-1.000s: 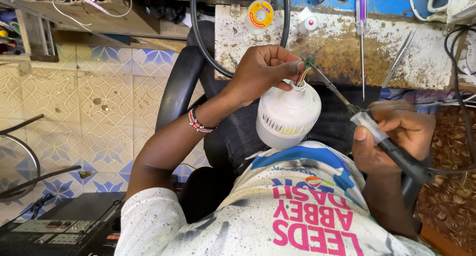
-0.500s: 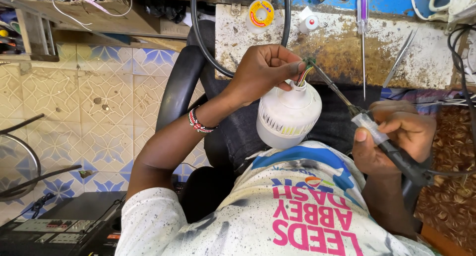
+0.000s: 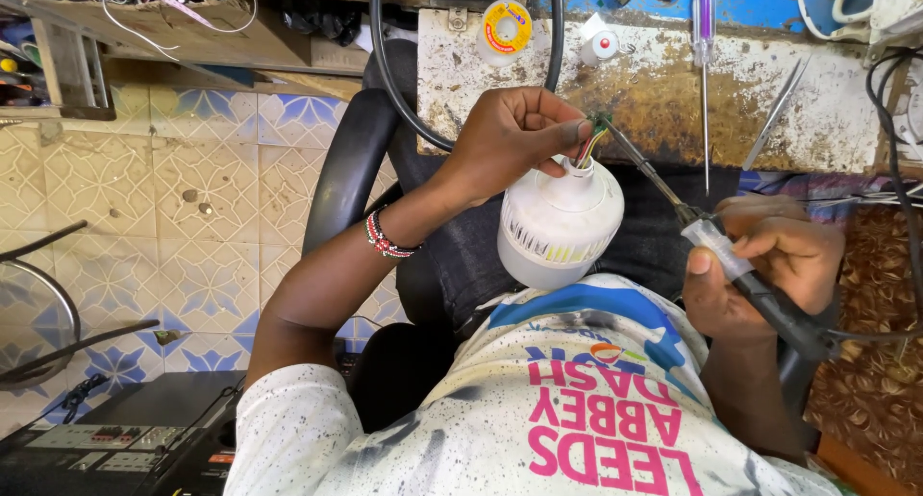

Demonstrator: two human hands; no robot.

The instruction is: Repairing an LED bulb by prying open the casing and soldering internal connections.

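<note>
Two hands at work over my lap: my left hand (image 3: 514,140) grips the neck of a white plastic bulb housing (image 3: 560,223) with a slotted body, fingers pinched around the bundle of coloured wires (image 3: 588,148) that sticks out of its top. The housing hangs tilted in front of my printed white shirt (image 3: 577,409), just below the edge of the worn, rust-stained tabletop (image 3: 654,73). My right hand (image 3: 769,265) is closed around the black handle of a soldering iron (image 3: 716,251) — its thin metal tip reaches up and left to the wire ends, right beside my left fingertips. On the tabletop lie a yellow spool of solder wire (image 3: 507,30), a purple-handled screwdriver (image 3: 705,35) and a pair of metal tweezers (image 3: 777,107), all well apart from the housing. A beaded bracelet (image 3: 385,241) sits on my left wrist — below it, patterned floor tiles (image 3: 173,188).
</note>
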